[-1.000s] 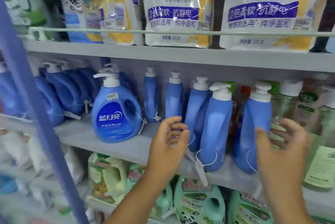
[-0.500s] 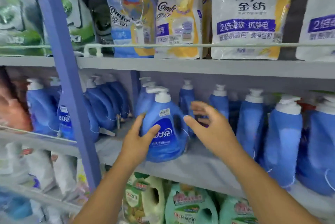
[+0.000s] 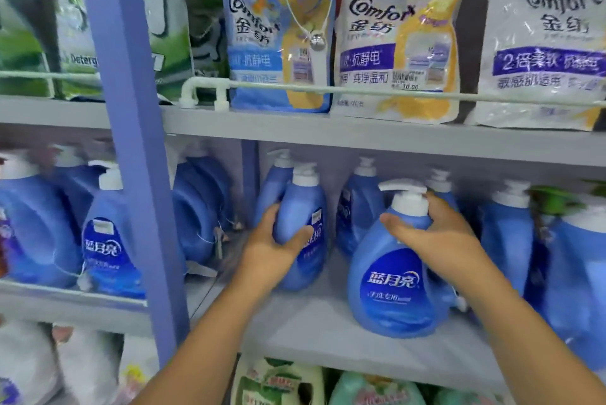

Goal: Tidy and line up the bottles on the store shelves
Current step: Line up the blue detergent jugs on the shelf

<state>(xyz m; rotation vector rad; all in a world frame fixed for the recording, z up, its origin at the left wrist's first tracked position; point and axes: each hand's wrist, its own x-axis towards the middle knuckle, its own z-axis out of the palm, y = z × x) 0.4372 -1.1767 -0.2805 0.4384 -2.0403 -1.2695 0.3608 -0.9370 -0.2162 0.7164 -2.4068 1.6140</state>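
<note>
Scanning from the left, I see blue bottles crowded behind the purple post, some facing front, some turned side-on; past the post, more bottles lie back against the rear of the middle shelf; up above, softener pouches lean on a white rail, which I judge is there to stop them sliding off.

My left hand has its grip wrapped round the lower body of a narrow bottle; thumb across the front, fingers behind; the label faces off to the right, so I take it the hold is low and round the waist in order to twist the face forward; the base looks to sit on the shelf, though the hand hides part of it.

My right hand is curled over the shoulder of the big bottle, just under its white pump; the grip is closed on the neck, which seems the surest place to steer so heavy a jug; its label faces me squarely and it stands upright near the shelf's front edge, forward of the row behind.

Further right, more blue bottles stand in a looser rank; the far edge is blurred, and I cannot tell how they face.
</note>
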